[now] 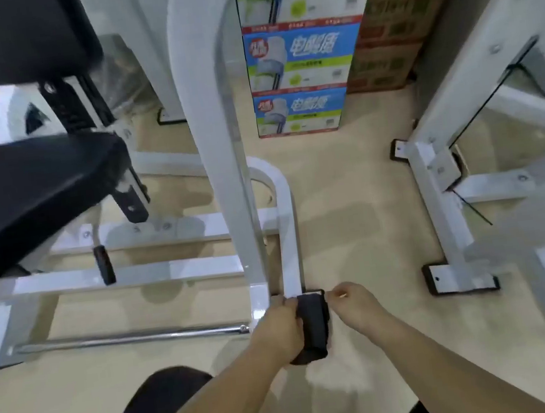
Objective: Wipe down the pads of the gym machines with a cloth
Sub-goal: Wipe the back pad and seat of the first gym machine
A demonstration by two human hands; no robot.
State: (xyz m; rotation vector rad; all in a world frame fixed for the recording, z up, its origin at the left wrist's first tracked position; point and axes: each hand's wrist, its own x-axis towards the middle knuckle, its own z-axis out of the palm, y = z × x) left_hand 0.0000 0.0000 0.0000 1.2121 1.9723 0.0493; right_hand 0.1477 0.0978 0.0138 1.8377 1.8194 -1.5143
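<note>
Both hands are down at the foot of the white steel machine frame (219, 144), low over the beige floor (349, 197). The left hand (284, 325) grips a dark folded cloth (313, 328) — its fingers are curled round the near side, and the cloth hangs just in front of the frame's base. The right hand (351, 299) sits just beside the cloth's upper corner with its fingers curled in. Whether they pinch that corner or only touch it I cannot tell, as the view is soft there.

The pads are well apart from the hands: a black padded seat (33, 194) at the left and, above it, a black padded backrest (10, 36). The cloth touches neither, and nothing on their surfaces shows whether they are wiped. As I judge it, the person is readying or refolding the cloth rather than wiping — so these pads, and any on the second white frame (461, 135) to the right, may well be left to do. Stacked blue-and-green printed cartons (302, 65) stand behind.
</note>
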